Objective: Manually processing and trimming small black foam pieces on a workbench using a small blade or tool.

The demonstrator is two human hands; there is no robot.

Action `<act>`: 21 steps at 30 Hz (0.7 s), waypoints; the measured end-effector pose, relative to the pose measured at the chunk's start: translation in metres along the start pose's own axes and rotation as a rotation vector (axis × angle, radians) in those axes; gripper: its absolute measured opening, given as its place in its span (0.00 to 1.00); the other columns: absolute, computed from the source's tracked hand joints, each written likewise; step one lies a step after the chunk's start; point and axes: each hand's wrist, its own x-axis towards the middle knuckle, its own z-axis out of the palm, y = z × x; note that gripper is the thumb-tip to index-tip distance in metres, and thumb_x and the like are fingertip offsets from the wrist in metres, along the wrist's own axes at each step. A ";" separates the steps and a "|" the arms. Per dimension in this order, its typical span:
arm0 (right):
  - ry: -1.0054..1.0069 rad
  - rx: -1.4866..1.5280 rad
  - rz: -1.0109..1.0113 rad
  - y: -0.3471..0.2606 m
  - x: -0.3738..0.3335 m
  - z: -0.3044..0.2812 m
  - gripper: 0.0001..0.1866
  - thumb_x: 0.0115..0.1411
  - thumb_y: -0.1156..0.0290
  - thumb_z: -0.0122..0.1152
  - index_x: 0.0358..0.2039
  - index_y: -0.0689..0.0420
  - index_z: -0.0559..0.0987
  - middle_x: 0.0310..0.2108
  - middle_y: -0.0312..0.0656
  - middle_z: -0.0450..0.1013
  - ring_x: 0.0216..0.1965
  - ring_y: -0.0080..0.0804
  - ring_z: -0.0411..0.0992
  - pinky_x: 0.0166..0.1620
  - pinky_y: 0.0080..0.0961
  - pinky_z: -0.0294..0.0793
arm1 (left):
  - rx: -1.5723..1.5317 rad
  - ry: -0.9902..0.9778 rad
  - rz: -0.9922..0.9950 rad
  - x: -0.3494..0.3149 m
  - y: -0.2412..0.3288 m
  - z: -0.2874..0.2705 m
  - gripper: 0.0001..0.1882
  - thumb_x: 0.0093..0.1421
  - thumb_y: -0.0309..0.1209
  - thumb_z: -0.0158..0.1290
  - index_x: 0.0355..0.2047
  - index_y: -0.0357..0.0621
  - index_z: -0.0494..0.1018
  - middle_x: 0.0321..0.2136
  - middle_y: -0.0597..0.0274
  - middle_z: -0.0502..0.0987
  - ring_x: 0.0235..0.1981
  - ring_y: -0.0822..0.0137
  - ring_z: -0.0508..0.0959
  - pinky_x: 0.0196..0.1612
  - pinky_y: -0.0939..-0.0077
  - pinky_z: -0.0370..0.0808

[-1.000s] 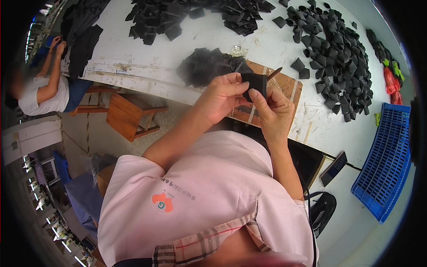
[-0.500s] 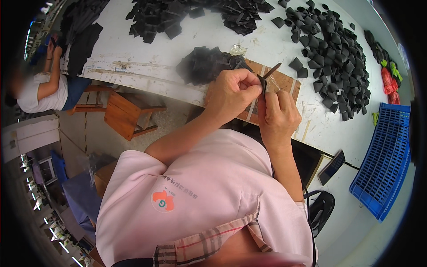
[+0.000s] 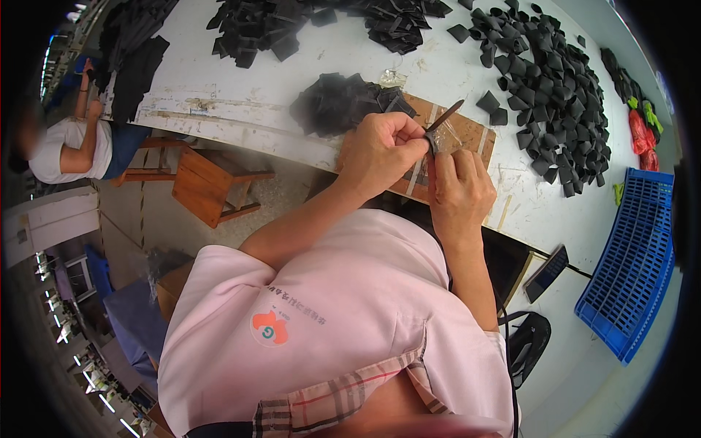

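Note:
Over the brown board (image 3: 478, 139) at the table's front edge, my two hands work close together. My left hand (image 3: 383, 151) is closed, thumb and fingertips pinching a small black fabric piece (image 3: 431, 139). The lower end of that piece runs into my right hand (image 3: 461, 184), whose fingers are curled and closed at it. From beside the fingertips a narrow, dark brown pointed strip (image 3: 448, 112) juts up and to the right; its lower end is hidden, and I cannot tell whether a hand holds it. Just behind my left hand lies a heap of flat black pieces (image 3: 332, 106).
Folded black pieces (image 3: 558, 95) are heaped at the right of the white table (image 3: 241, 109), more black pieces (image 3: 255, 29) at the back. A blue plastic crate (image 3: 631, 263) leans at far right. At left are a wooden stool (image 3: 208, 186) and a seated person (image 3: 73, 150).
The black fabric piece shows less between my fingertips than before. Both hands stay in nearly the same place. At left, the other person's arm has shifted.

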 end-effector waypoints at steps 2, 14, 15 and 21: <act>-0.015 0.002 -0.009 -0.001 -0.001 -0.001 0.08 0.39 0.75 0.59 0.16 0.55 0.66 0.17 0.36 0.59 0.18 0.30 0.62 0.19 0.24 0.62 | 0.022 -0.002 -0.016 0.000 -0.004 0.001 0.05 0.49 0.23 0.51 0.24 0.31 0.70 0.20 0.64 0.73 0.21 0.82 0.71 0.22 0.89 0.66; -0.026 0.578 0.265 0.003 0.014 -0.010 0.07 0.45 0.79 0.58 0.28 0.61 0.73 0.19 0.39 0.66 0.17 0.29 0.65 0.20 0.23 0.64 | 0.097 0.091 0.330 -0.007 -0.005 0.012 0.03 0.47 0.21 0.50 0.23 0.35 0.67 0.15 0.57 0.73 0.15 0.73 0.73 0.19 0.79 0.68; -0.004 0.467 0.209 0.001 0.016 -0.008 0.06 0.45 0.79 0.58 0.27 0.61 0.73 0.19 0.39 0.65 0.17 0.31 0.66 0.21 0.25 0.64 | 0.160 0.146 0.371 -0.007 -0.006 0.012 0.03 0.47 0.21 0.50 0.23 0.35 0.67 0.15 0.57 0.73 0.15 0.72 0.73 0.19 0.79 0.69; -0.039 0.227 0.104 0.002 0.009 0.012 0.10 0.41 0.79 0.56 0.27 0.60 0.70 0.21 0.42 0.61 0.24 0.37 0.66 0.23 0.30 0.66 | 0.154 0.296 0.336 -0.002 -0.012 0.019 0.03 0.48 0.19 0.48 0.25 0.33 0.68 0.17 0.60 0.74 0.15 0.80 0.71 0.15 0.88 0.66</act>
